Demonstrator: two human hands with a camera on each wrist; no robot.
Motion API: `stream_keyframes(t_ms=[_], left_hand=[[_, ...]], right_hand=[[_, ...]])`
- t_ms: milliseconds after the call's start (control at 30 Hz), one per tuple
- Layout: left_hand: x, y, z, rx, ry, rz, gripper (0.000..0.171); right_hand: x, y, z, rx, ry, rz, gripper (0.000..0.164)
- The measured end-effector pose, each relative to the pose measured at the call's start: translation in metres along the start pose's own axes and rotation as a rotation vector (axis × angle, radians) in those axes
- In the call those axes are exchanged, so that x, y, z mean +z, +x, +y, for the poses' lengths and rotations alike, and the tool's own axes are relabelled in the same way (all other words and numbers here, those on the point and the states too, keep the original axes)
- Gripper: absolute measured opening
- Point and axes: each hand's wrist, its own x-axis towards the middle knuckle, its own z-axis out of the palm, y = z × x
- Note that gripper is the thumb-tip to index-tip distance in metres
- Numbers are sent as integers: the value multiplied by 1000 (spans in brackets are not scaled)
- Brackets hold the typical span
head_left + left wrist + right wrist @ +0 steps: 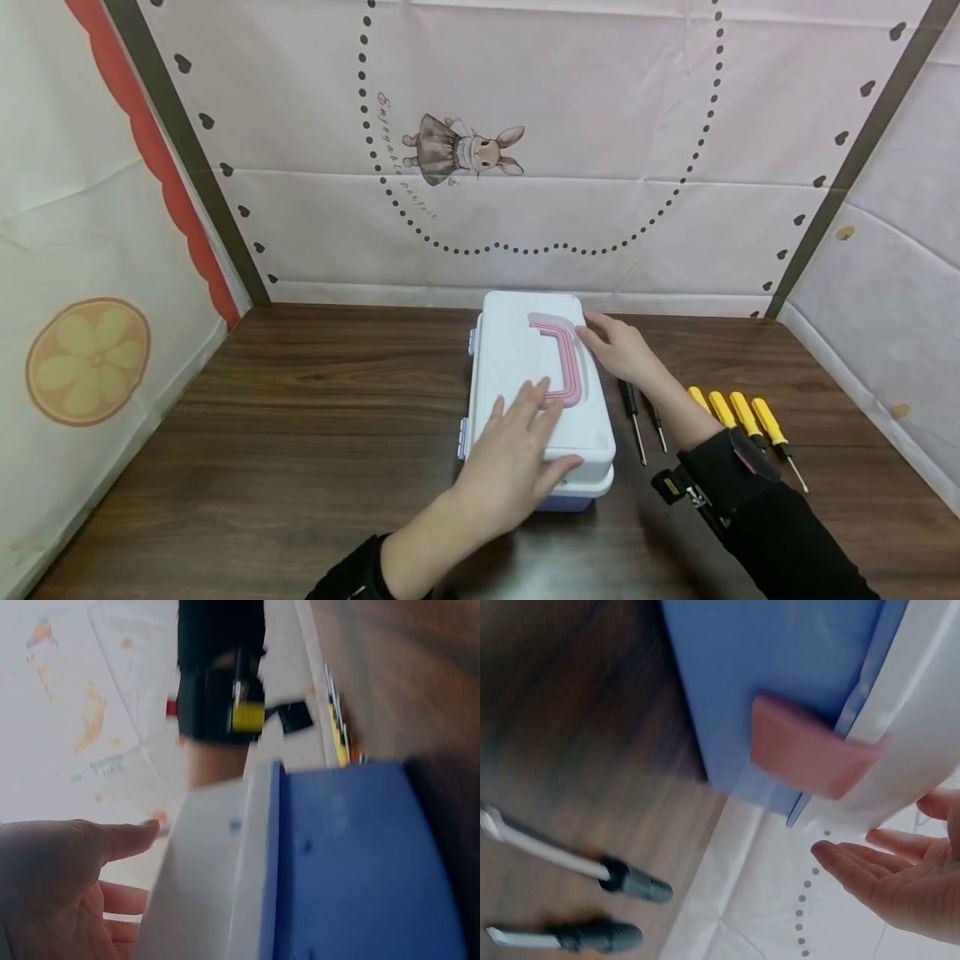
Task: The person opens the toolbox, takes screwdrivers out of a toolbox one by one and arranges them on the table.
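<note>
A storage box with a white lid (517,350) and a blue base (352,855) stands on the table, its lid down. A pink handle (572,367) lies flat in the lid's recess. In the right wrist view, a pink latch (802,746) spans the seam between base and lid. My left hand (510,462) is spread over the near part of the lid; whether it touches is unclear. At the lid's far right edge is my right hand (618,346), fingers extended and loosely bent, fingertips at the lid's side.
Right of the box lie two black-handled screwdrivers (631,408), partly behind my right forearm. Farther right is a row of several yellow-handled screwdrivers (767,419). A printed white cloth (525,217) hangs behind the wooden table (337,417), with more cloth along both sides.
</note>
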Motion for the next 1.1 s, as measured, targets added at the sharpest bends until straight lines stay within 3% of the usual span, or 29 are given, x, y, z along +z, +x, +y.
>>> stream_keyframes(t_ms=[200, 367, 600, 800, 900, 1100], left_hand=[[11, -4, 13, 105, 70, -1, 55], [17, -5, 17, 140, 156, 29, 52], [19, -3, 17, 150, 233, 83, 47], [15, -6, 18, 121, 222, 92, 44], [13, -8, 17, 111, 230, 157, 47], [16, -12, 17, 126, 346, 409, 76]], right_hand=[[5, 20, -2, -201, -116, 21, 45], [7, 34, 0, -315, -179, -41, 41], [5, 42, 10, -367, -133, -96, 41], [2, 38, 13, -391, -95, -84, 41], [0, 33, 14, -416, -109, -59, 41], [-1, 13, 18, -383, -146, 12, 41]])
